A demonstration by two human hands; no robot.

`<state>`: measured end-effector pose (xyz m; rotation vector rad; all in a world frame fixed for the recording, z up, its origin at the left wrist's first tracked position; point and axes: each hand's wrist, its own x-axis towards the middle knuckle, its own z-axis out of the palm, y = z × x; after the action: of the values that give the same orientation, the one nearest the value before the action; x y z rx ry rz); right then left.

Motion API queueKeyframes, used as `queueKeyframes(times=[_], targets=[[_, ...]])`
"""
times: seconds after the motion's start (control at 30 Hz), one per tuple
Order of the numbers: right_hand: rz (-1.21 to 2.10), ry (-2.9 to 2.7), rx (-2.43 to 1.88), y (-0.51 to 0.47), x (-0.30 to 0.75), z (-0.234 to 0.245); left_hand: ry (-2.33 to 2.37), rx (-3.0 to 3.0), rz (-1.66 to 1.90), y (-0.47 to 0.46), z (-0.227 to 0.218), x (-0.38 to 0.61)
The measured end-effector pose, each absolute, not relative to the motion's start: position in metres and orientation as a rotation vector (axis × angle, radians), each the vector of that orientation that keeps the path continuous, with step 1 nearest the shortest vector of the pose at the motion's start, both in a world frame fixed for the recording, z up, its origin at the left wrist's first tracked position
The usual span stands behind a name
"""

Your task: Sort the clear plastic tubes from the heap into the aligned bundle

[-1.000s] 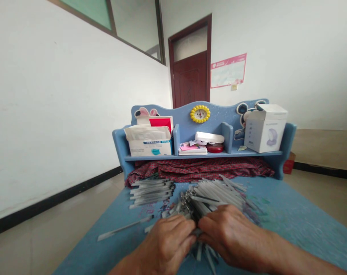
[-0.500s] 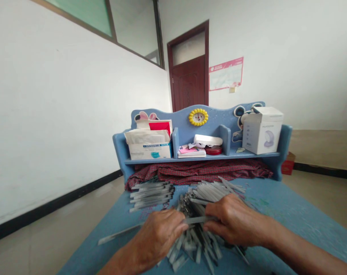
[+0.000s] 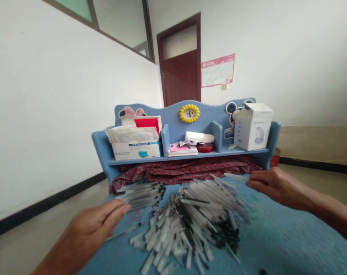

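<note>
My right hand point(image 3: 272, 185) is raised at the right edge of the pile, its closed fingers on a slim translucent pen barrel point(image 3: 236, 177) that points left. My left hand point(image 3: 100, 219) pinches beside a row of clear, dark-tipped pens point(image 3: 143, 194); what it holds, if anything, is hidden by the fingers. A single pen point(image 3: 123, 232) lies on the table, partly behind the left hand. Between my hands spreads a heap of clear pen caps and barrels point(image 3: 173, 229), with a layer of barrels point(image 3: 210, 194) behind. Small black pieces point(image 3: 230, 233) lie at its right side.
A blue table point(image 3: 279, 236) bears everything. At its back stands a shelf with a mask box point(image 3: 137, 149), papers point(image 3: 183, 151), a red round tin point(image 3: 205, 148) and a white carton point(image 3: 253, 128). Red checked cloth point(image 3: 184, 172) lies bunched beneath the shelf.
My hands were together over the heap with a translucent pen piece between them. They have moved apart, left hand to the left row, right hand to the right with a barrel. The view shifted slightly.
</note>
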<state>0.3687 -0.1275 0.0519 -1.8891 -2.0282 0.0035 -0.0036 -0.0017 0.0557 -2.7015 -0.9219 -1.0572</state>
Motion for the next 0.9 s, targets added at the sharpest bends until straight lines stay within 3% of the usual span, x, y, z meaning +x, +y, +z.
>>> queueKeyframes(times=[0.33,0.63,0.9], targets=[[-0.162,-1.985,-2.24,-0.093,0.333,0.025,-1.188,-2.843,-0.079,0.005,0.021,0.052],[-0.311,-2.053,-2.293,-0.068,0.305,0.017,-1.281,-2.751,-0.078,-0.002,0.015,0.046],[-0.394,-2.032,-2.251,-0.071,0.311,0.015,-1.499,-2.543,0.007,0.048,0.024,0.012]])
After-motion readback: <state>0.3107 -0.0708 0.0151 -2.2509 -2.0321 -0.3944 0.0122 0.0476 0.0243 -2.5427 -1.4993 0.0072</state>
